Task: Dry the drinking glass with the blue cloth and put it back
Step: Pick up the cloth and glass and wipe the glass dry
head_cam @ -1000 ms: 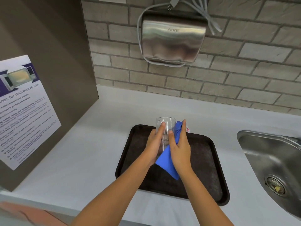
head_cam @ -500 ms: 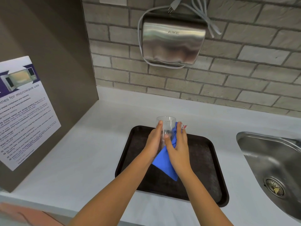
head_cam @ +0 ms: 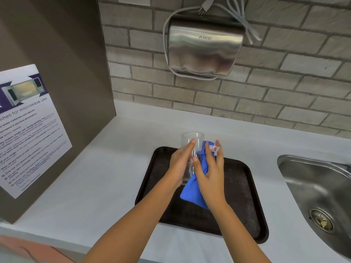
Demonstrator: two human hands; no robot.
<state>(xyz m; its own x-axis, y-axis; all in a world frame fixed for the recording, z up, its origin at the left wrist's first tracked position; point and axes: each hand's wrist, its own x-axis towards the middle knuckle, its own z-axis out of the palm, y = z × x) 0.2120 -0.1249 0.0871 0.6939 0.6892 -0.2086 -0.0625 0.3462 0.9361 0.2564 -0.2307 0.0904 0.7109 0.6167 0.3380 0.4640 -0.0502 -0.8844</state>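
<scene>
A clear drinking glass (head_cam: pixel 191 141) is held upright above the dark tray (head_cam: pixel 241 196). My left hand (head_cam: pixel 180 165) wraps its left side, fingers reaching toward the rim. Against the glass's right side my right hand (head_cam: pixel 210 171) presses the blue cloth (head_cam: pixel 193 192), thumb on the glass wall. The cloth has a small white and red tag (head_cam: pixel 214 148) near my fingertips, and its loose end hangs down below my palm. The base of the glass is hidden behind my hands.
The tray lies on a white counter (head_cam: pixel 106 179). A steel sink (head_cam: pixel 319 190) is set in at the right. A brick wall carries a metal hand dryer (head_cam: pixel 205 52). A brown panel with a microwave notice (head_cam: pixel 28 126) stands at the left.
My right hand has slid the cloth a little along the glass and spread its fingers. The glass stays upright in my left hand, in nearly the same place.
</scene>
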